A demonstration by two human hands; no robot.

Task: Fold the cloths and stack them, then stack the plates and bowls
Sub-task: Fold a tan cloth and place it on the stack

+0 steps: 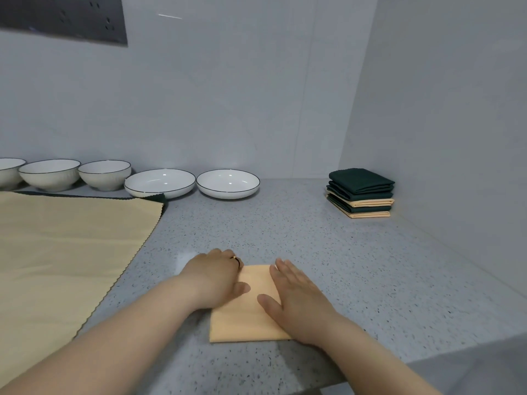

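- The folded peach cloth (245,315) lies on the speckled grey countertop (285,229), near its front edge, with both hands on it.
- The right hand (299,297) lies flat on the cloth's right side, fingers straight and together, thumb spread.
- The left hand (216,277), wearing a ring (236,259), covers the cloth's far-left corner with bent fingers. The fingertips are hidden, so I cannot tell whether it pinches the cloth.
- A stack of folded cloths (360,193), dark green and peach, sits in the far right corner by the wall.
- A large pale yellow cloth (71,238) lies spread out on the left, with a dark green cloth (158,197) showing beneath its far edge.
- Along the back wall stand two white plates (159,182) (228,183) side by side, unstacked.
- Left of them stand three white bowls (105,173) (50,173) (8,172), each separate.
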